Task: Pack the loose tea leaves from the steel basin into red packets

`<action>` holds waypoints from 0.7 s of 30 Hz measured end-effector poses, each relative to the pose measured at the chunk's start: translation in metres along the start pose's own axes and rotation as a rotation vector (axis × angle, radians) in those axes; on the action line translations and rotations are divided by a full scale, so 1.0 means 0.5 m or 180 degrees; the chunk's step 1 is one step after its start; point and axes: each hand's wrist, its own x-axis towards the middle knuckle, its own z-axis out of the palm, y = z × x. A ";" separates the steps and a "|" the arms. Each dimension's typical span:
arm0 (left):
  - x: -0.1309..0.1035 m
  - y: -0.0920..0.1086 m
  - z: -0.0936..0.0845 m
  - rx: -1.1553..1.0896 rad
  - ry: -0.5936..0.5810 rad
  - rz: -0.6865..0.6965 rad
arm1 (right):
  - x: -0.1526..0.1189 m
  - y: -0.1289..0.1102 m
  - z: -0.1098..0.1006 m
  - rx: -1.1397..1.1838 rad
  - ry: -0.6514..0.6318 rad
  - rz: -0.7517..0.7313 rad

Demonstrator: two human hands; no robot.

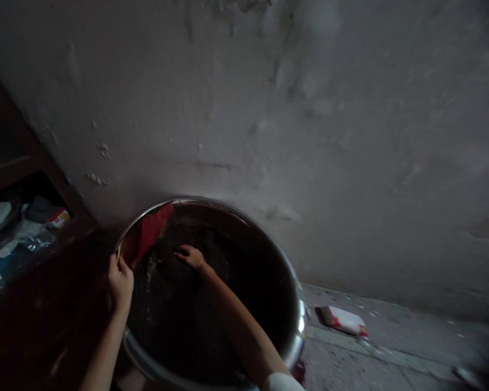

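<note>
A large round metal pot (299,320) stands against the wall, with dark loose material (175,304) inside, its kind hard to tell in the dim light. Pinched at the pot's left rim by my left hand (121,279) is the pale edge of a red paper-like sheet (150,233). This sheet slopes into the pot along its inner left wall. My right hand (191,256) reaches into the pot, fingers stretched out and slightly apart just right of the sheet. It is low over the dark material; whether it touches cannot be made out.
A stained, flaking grey wall (309,136) rises behind the pot. On the floor to the right lies a white and red box (344,320) among scraps. At the left, a dark wooden frame (44,163) borders plastic bags (28,239) and small packages.
</note>
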 end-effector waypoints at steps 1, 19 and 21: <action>-0.001 0.003 0.000 0.0002 -0.0020 0.0034 | -0.018 -0.011 0.003 0.0012 -0.0025 -0.0012; -0.058 0.064 0.002 0.0046 -0.1487 0.1271 | -0.297 -0.096 0.013 -0.0327 -0.0689 -0.0284; -0.062 0.071 0.007 0.0001 -0.1638 0.1250 | -0.328 -0.102 0.019 -0.0515 -0.0570 -0.0179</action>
